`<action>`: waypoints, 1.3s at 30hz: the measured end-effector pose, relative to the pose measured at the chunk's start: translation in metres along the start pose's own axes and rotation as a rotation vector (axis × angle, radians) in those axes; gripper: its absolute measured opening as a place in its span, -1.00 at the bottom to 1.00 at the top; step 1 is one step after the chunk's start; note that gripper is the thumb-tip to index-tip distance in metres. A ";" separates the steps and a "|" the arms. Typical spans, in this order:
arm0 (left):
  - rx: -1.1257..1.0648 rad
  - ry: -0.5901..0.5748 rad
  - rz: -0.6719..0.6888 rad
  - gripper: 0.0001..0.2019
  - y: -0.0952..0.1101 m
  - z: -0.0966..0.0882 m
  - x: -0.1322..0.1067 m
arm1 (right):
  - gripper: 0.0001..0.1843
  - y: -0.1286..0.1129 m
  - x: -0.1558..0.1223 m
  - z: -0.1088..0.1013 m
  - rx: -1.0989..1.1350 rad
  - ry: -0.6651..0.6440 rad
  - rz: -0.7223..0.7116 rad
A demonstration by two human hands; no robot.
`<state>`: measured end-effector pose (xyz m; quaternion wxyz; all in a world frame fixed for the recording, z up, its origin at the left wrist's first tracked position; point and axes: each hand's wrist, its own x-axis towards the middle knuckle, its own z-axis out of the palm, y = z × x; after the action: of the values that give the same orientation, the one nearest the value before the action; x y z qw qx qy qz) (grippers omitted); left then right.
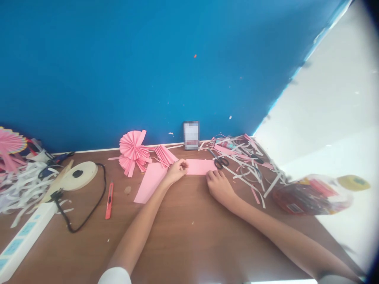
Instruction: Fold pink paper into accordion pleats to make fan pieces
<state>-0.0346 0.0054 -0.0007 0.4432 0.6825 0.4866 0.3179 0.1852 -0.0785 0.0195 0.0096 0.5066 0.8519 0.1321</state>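
Left hand [178, 170] curled narrow at left end of pink paper strip [199, 167]; right hand [218, 184] loosely bent at right end, near scissors [218, 159]. Cannot tell whether either grips.

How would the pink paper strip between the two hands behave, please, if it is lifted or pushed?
The pink strip is probably very light, as it looks like thin paper. Lifted by one end, it would likely bend, being long and narrow. Pushed, it may slide, since the table looks smooth.
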 end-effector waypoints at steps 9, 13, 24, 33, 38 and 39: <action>0.513 -0.024 0.155 -0.86 0.023 -0.004 -0.011 | -0.73 0.004 0.000 -0.002 0.059 -0.052 0.079; 0.513 -0.064 0.119 -0.91 0.021 -0.008 -0.009 | -0.72 0.002 -0.001 -0.002 0.029 -0.027 0.083; 0.514 -0.073 0.070 -0.93 0.014 -0.012 -0.002 | -0.77 0.015 0.002 -0.001 0.048 -0.032 0.030; 0.384 0.008 -0.012 -0.80 0.007 -0.006 0.000 | -0.83 0.018 0.005 0.013 0.095 0.041 0.117; 0.294 0.092 -0.069 -0.67 0.002 -0.003 0.002 | -0.87 0.023 0.007 0.022 0.127 0.174 0.069; 0.264 0.113 -0.089 -0.66 0.001 -0.002 0.002 | -0.87 0.024 0.007 0.023 0.138 0.194 0.053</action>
<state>-0.0354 0.0083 0.0008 0.3349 0.6936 0.5782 0.2692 0.2058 -0.0564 0.0040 -0.1113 0.5132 0.8423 0.1215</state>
